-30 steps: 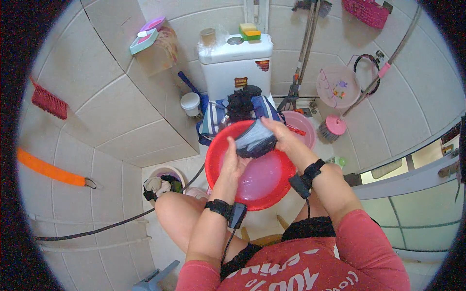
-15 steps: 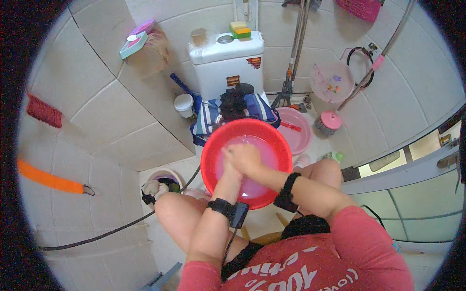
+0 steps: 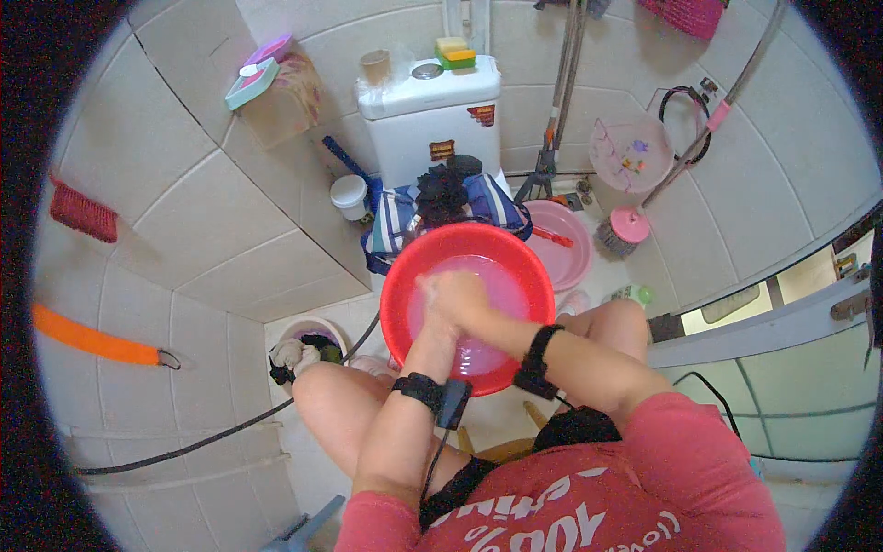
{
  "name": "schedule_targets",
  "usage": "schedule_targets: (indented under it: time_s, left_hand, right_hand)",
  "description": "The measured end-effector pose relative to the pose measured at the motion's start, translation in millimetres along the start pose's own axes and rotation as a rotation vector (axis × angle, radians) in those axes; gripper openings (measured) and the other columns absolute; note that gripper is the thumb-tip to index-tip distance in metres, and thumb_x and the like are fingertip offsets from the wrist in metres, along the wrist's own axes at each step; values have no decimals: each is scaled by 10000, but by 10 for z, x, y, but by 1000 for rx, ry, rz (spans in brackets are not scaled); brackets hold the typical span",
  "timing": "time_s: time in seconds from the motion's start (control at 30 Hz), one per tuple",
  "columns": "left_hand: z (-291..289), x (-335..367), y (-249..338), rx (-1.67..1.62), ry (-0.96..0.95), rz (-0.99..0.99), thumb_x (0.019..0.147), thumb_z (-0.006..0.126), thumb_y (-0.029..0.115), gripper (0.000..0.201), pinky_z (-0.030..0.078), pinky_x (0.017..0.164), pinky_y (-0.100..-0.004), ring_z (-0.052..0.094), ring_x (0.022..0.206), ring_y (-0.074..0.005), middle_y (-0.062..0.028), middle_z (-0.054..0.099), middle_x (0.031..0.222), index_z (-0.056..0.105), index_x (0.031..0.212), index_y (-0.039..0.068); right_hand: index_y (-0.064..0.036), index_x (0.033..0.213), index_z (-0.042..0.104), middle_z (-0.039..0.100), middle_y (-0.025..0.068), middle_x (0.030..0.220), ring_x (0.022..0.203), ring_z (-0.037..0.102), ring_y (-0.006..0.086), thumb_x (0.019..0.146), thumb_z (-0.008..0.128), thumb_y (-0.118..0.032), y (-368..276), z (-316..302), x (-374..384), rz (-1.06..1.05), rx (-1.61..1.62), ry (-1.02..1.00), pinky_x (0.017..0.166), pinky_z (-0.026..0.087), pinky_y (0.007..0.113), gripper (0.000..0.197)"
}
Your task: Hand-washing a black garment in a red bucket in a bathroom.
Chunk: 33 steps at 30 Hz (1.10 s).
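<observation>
My two hands are pressed together above the middle of a red basin (image 3: 393,313), which holds cloudy, pinkish-looking water (image 3: 513,302). My right hand (image 3: 465,300) is closed and lies across my left hand (image 3: 433,315), covering much of it. The fingers of the left hand are curled in and partly hidden. Whatever is between the hands, if anything, cannot be made out. Both hands are slightly blurred. Around each forearm is a black strap with a small device.
Beyond the basin, a striped blue bag (image 3: 390,221) with a black bundle (image 3: 441,191) lies before the white toilet tank (image 3: 405,138). A pink basin (image 3: 581,258) stands to the right. At left sits a tub with clothes (image 3: 299,353); a dark hose (image 3: 212,440) crosses nearby.
My right hand and forearm have shifted slightly to the left. Both hands stay together over the red basin, and the other things look the same.
</observation>
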<state>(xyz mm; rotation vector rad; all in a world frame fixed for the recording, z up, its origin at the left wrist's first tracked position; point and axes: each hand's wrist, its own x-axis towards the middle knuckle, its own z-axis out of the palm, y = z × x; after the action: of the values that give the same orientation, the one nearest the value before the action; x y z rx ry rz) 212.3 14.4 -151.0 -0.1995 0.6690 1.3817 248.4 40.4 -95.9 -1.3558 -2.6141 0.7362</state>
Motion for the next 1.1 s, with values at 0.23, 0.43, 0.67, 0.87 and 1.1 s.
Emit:
schedule_targets:
  time_s: [0.23, 0.43, 0.67, 0.87, 1.1]
  left_hand:
    - [231, -213, 18, 0, 34, 128, 867, 430, 511, 417, 487, 718, -389, 597, 825, -211, -61, 608, 957, 538, 1021, 139]
    - [233, -172, -21, -50, 93, 149, 873, 427, 491, 400, 486, 723, -386, 596, 829, -208, -63, 608, 958, 539, 1019, 136]
    - [-92, 51, 13, -64, -109, 26, 879, 419, 405, 376, 453, 803, -451, 574, 915, -260, -102, 589, 1040, 537, 1060, 97]
    - [-24, -40, 243, -31, 57, 33, 844, 349, 607, 648, 352, 949, -512, 481, 1108, -325, -146, 500, 1208, 454, 1211, 84]
    - [-94, 14, 157, -61, -25, 146, 829, 339, 634, 674, 357, 939, -508, 487, 1087, -331, -140, 511, 1174, 457, 1185, 74]
  right_hand:
    - [-96, 807, 680, 645, 159, 761, 692, 634, 327, 880, 384, -407, -60, -67, -135, -42, 85, 102, 646, 498, 466, 435]
    - [-87, 758, 667, 642, 150, 780, 672, 621, 330, 886, 378, -382, 293, -113, 145, 34, -29, 159, 632, 481, 461, 432]
    - [-107, 763, 678, 636, 167, 710, 658, 635, 317, 883, 388, -387, -109, -71, -220, -128, -27, 156, 586, 499, 460, 420]
    - [-78, 825, 663, 637, 164, 776, 747, 622, 294, 849, 471, -443, 775, -165, 289, -212, 104, 73, 636, 478, 396, 413]
    - [-44, 864, 594, 612, 137, 733, 700, 616, 232, 802, 598, -381, 935, -201, 236, 13, 651, 1, 619, 458, 373, 343]
